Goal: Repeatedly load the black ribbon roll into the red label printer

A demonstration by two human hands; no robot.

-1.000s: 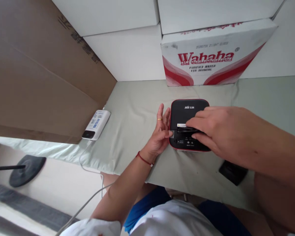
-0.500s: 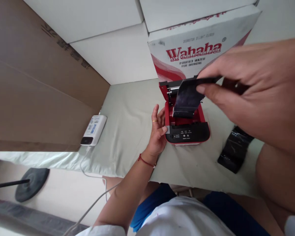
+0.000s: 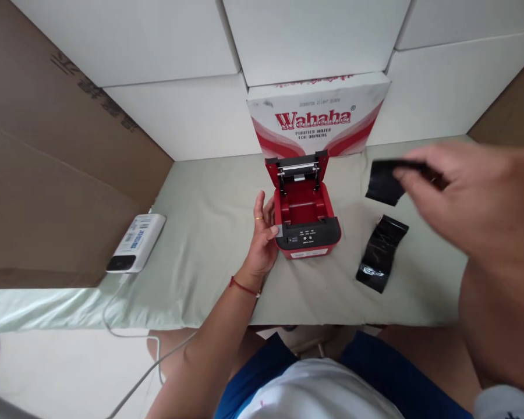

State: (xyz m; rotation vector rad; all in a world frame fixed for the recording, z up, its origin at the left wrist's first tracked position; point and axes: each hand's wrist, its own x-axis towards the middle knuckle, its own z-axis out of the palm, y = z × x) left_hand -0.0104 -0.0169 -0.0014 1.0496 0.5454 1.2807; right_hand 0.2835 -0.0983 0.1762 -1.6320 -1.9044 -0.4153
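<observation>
A small red-and-black label printer (image 3: 308, 247) stands on the cloth with its lid tipped up and its red compartment showing bare. My left hand (image 3: 264, 244) grips its left side, thumb on the grey corner tab, index finger raised. To the right, my right hand (image 3: 454, 192) pinches a strip of black film (image 3: 385, 181) in the air between thumb and fingers; part of the strip is hidden by the hand. Below it, a second piece of shiny black film (image 3: 381, 253) lies creased on the cloth.
A white power bank (image 3: 136, 243) with a cable (image 3: 131, 334) plugged in lies at the left. Behind the printer stands a Wahaha carton (image 3: 317, 119), against stacked white boxes (image 3: 174, 116). A large brown cardboard box (image 3: 61, 192) borders the left of the pale green cloth (image 3: 209, 233).
My right hand has lifted the black film strip out of the printer and carried it rightward. My left hand stays on the printer. The view has shifted.
</observation>
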